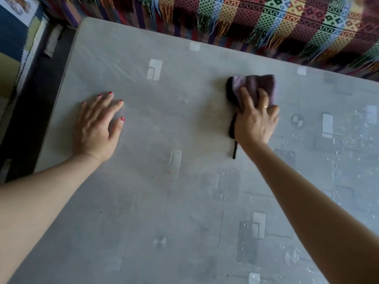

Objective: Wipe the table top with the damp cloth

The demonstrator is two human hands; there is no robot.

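Note:
A grey table top [164, 201] with a clear plastic cover and pale printed shapes fills the view. My right hand [255, 119] presses a crumpled dark purple and black cloth [258, 84] flat onto the table at the far middle right; a black strip of the cloth trails out under my wrist. My left hand [98, 128] lies flat on the table at the left, fingers spread, holding nothing. Water drops [359, 136] sit on the cover to the right of the cloth.
A colourful patterned blanket with fringe [266, 23] hangs along the table's far edge. The table's left edge drops to a dark floor strip [30, 111] beside a blue and yellow patterned surface [12, 48].

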